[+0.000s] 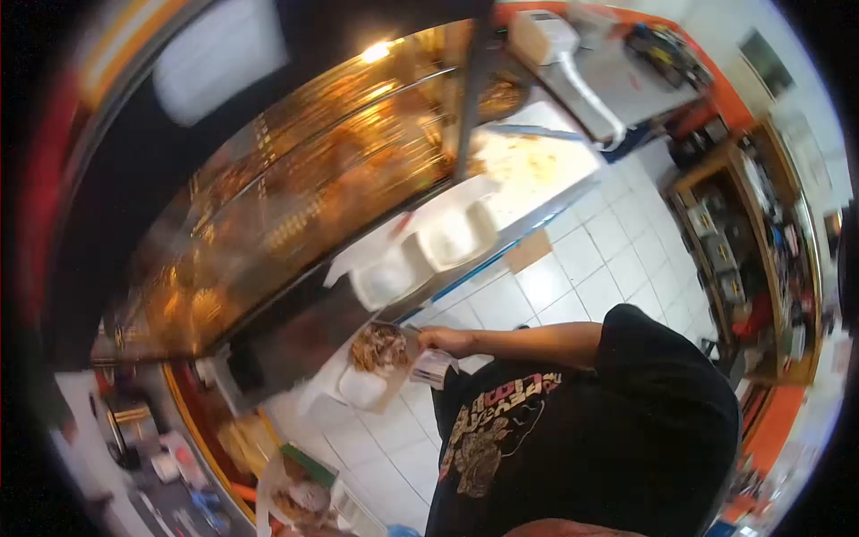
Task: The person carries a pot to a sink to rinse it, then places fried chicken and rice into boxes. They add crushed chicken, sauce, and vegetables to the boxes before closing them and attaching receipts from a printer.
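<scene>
My right hand [447,340] is closed, the bare arm reaching out from a black sleeve. A small grey piece shows at its fingers; what it grips I cannot tell. Close to the fingertips lies a heap of browned, chopped food [379,349] with whitish parts on the counter's edge. Just below the hand is a small white box-like thing [434,368] with dark marking. A white container [361,386] sits beside the food. My left hand does not show.
A glass-fronted, lit oven [313,170] with rows of browned food runs along the counter. Open white foam containers [389,279] stand before it, then a white board [541,170] with yellowish scraps. Wooden shelving [747,242] stands across the tiled floor [595,237]; a bin [344,506] is below.
</scene>
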A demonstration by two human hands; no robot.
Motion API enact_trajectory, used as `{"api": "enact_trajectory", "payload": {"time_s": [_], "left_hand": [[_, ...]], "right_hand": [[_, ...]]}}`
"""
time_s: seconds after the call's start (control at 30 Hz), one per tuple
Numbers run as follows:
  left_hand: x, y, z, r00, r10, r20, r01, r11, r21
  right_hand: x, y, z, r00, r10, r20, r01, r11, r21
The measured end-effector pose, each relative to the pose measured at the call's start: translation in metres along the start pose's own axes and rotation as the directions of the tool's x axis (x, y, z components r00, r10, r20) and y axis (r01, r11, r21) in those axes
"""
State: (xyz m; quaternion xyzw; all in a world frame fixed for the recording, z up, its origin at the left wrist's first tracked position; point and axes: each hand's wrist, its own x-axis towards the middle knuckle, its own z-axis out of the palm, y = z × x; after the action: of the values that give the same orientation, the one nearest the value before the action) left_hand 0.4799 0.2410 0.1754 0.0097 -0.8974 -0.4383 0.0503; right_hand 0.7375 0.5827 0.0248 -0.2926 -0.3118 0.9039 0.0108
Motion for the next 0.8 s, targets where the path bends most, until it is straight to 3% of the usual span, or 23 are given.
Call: {"api": "enact_trajectory", "payload": {"time_s": [0.07, 0.13, 0.17, 0.23, 0.3, 0.33, 0.37, 0.4, 0.43, 0.5, 0.57, 0.63, 0.7, 0.73, 0.8], "left_hand": [[-0.026, 0.025, 0.028, 0.993, 0.109, 0.043, -0.109, 0.994, -0.004], [-0.055, 0.057, 0.068, 0.972, 0.207, 0.114, -0.206, 0.978, -0.019], [-0.088, 0.073, 0.098, 0.954, 0.256, 0.158, -0.252, 0.967, -0.048], [-0.156, 0.113, 0.160, 0.894, 0.351, 0.280, -0.331, 0.936, -0.117], [-0.227, 0.147, 0.217, 0.806, 0.443, 0.393, -0.401, 0.897, -0.188], [-0.249, 0.159, 0.239, 0.758, 0.487, 0.434, -0.436, 0.873, -0.217], [-0.221, 0.153, 0.261, 0.734, 0.458, 0.503, -0.402, 0.888, -0.222], [-0.254, 0.169, 0.276, 0.692, 0.494, 0.527, -0.428, 0.868, -0.252], [-0.267, 0.171, 0.291, 0.664, 0.498, 0.558, -0.426, 0.865, -0.266], [-0.281, 0.170, 0.331, 0.591, 0.503, 0.631, -0.408, 0.861, -0.304], [-0.294, 0.186, 0.363, 0.518, 0.495, 0.698, -0.395, 0.862, -0.317], [-0.361, 0.235, 0.373, 0.499, 0.473, 0.726, -0.459, 0.855, -0.241], [-0.421, 0.282, 0.388, 0.356, 0.413, 0.838, -0.360, 0.888, -0.285], [-0.444, 0.296, 0.402, 0.301, 0.393, 0.869, -0.325, 0.899, -0.294], [-0.490, 0.301, 0.462, 0.319, 0.413, 0.853, -0.360, 0.885, -0.294]], "right_hand": [[-0.045, 0.003, -0.055, 0.989, -0.112, 0.097, 0.118, 0.991, -0.057], [-0.106, -0.005, -0.087, 0.986, -0.147, 0.079, 0.140, 0.986, 0.093], [-0.174, -0.025, -0.089, 0.959, -0.267, -0.092, 0.273, 0.959, 0.068], [-0.223, 0.026, -0.190, 0.867, -0.438, -0.239, 0.455, 0.890, 0.020], [-0.341, 0.000, -0.214, 0.850, -0.383, -0.362, 0.437, 0.896, 0.076], [-0.342, 0.040, -0.279, 0.626, -0.690, -0.365, 0.666, 0.716, -0.211], [-0.312, 0.037, -0.215, 0.592, -0.702, -0.396, 0.666, 0.703, -0.251], [-0.383, 0.034, -0.257, 0.608, -0.580, -0.542, 0.645, 0.759, -0.088], [-0.405, 0.038, -0.255, 0.634, -0.425, -0.646, 0.617, 0.781, 0.092], [-0.447, 0.032, -0.253, 0.517, -0.435, -0.737, 0.721, 0.686, 0.100], [-0.456, 0.042, -0.277, 0.314, -0.399, -0.861, 0.758, 0.652, -0.025], [-0.486, 0.045, -0.293, 0.300, -0.291, -0.909, 0.780, 0.623, 0.058], [-0.510, 0.038, -0.315, 0.281, -0.266, -0.922, 0.805, 0.589, 0.075], [-0.519, 0.040, -0.325, 0.230, -0.256, -0.939, 0.866, 0.495, 0.078], [-0.535, 0.043, -0.356, 0.167, -0.240, -0.956, 0.926, 0.371, 0.069]]}}
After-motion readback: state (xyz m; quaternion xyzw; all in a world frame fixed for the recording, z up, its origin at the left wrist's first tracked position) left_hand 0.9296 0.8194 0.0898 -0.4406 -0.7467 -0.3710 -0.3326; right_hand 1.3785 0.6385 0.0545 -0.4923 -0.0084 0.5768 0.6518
